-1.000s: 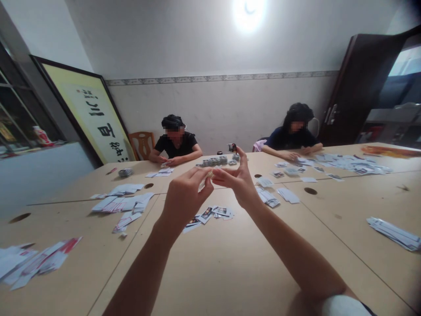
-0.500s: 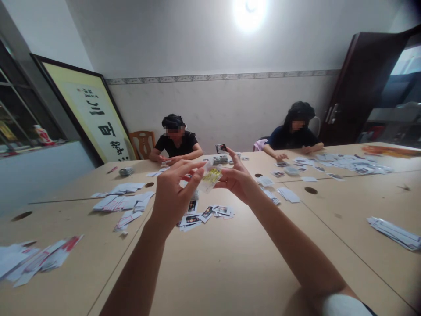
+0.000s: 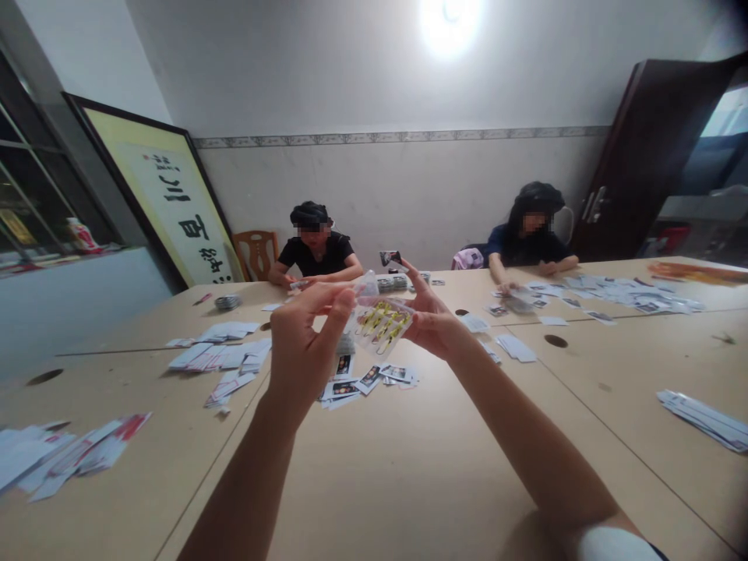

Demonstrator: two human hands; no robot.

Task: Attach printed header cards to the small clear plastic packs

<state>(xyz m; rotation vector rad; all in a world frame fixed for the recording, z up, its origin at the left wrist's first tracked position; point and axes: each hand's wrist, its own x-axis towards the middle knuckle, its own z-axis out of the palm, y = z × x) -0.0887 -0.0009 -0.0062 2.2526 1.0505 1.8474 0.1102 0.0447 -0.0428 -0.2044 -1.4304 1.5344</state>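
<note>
Raised over the table in front of me is a small clear plastic box (image 3: 382,326) with a row of yellow pieces inside, too small to name surely. My left hand (image 3: 309,335) pinches its left side, near an upright clear flap that looks like its lid (image 3: 368,284). My right hand (image 3: 431,315) grips the box's right edge between thumb and fingers. By my right hand's raised index fingertip is a small dark printed card (image 3: 390,257). Below the box lie several printed cards (image 3: 369,379) in a loose spread.
Stacks of cards (image 3: 391,284) stand farther back. White paper slips (image 3: 219,358) lie at left, more (image 3: 701,419) at right. Two people (image 3: 319,253) sit across the wooden table (image 3: 386,483); the right one's hand (image 3: 514,290) is among scattered cards. Round holes (image 3: 555,340) pierce the tabletop.
The box has turned so its row of yellow pieces faces me, and the clear flap stands up from it. Across the table, the right person's hand has moved over a clear item.
</note>
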